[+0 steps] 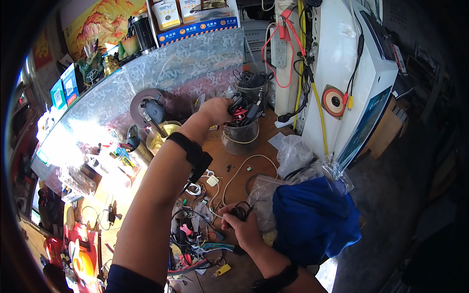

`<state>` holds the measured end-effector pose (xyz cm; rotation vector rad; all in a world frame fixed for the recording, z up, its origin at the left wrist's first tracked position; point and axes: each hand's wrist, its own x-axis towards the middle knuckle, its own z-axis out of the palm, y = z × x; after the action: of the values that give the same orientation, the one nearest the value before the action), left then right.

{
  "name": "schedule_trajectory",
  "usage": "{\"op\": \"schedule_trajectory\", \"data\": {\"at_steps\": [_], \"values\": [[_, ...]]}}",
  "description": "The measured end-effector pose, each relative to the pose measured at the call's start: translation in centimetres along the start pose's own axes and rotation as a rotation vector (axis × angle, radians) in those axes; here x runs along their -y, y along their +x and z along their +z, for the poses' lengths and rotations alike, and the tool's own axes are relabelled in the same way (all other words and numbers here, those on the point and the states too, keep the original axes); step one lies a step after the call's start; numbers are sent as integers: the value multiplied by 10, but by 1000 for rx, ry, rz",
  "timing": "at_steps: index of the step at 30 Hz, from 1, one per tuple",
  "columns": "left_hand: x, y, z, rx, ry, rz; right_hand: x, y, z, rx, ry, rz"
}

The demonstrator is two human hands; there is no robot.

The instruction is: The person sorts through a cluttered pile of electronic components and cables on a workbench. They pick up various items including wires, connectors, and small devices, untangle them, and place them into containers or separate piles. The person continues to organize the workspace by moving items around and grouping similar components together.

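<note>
My left arm stretches to the back of the desk. There my left hand [215, 112] is closed at the left rim of a clear plastic bucket [239, 138]; its fingertips are partly hidden against the contents. Black cables and adapters [251, 110] with some red leads fill this bucket. Lower and nearer to me, my right hand [243, 230] grips a small coil of black cable [240, 211] between thumb and fingers. A thin white cord [228, 184] curves over the wooden desk between the hands. Black straps circle both forearms.
Tangled wires and small parts [195, 239] lie left of my right hand. A blue cloth [312, 219] and clear plastic bags [294, 155] occupy the desk's right edge. A second container of cables [255, 80] stands behind the bucket. A white cabinet [337, 63] with hanging cords rises at right.
</note>
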<state>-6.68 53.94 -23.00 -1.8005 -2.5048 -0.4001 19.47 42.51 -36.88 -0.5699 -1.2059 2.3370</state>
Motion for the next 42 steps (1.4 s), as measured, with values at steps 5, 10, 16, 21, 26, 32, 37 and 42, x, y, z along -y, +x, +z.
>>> {"op": "schedule_trajectory", "data": {"at_steps": [5, 10, 16, 21, 26, 32, 37, 42], "values": [[10, 4, -3, -116, -54, -31, 0, 1, -2, 19, 14, -4], [30, 15, -7, -114, -558, -76, 0, 1, -2, 16, 11, -5], [22, 27, -6, -86, -301, -149, 1, 0, -1, 39, -14, 10], [5, 35, 15, -225, -41, -196, 0, 0, -1, 69, 15, 57], [11, 34, 22, -229, -199, -248, -3, 1, -2, 130, -35, 68], [27, 23, 8, 25, -255, -45, -5, 2, -3, 131, -4, 87], [28, 14, 3, 83, -233, -58, -5, 1, -3, 127, -27, 103], [21, 11, -6, 45, -180, 6, -4, 2, -3, 147, -47, 111]]}}
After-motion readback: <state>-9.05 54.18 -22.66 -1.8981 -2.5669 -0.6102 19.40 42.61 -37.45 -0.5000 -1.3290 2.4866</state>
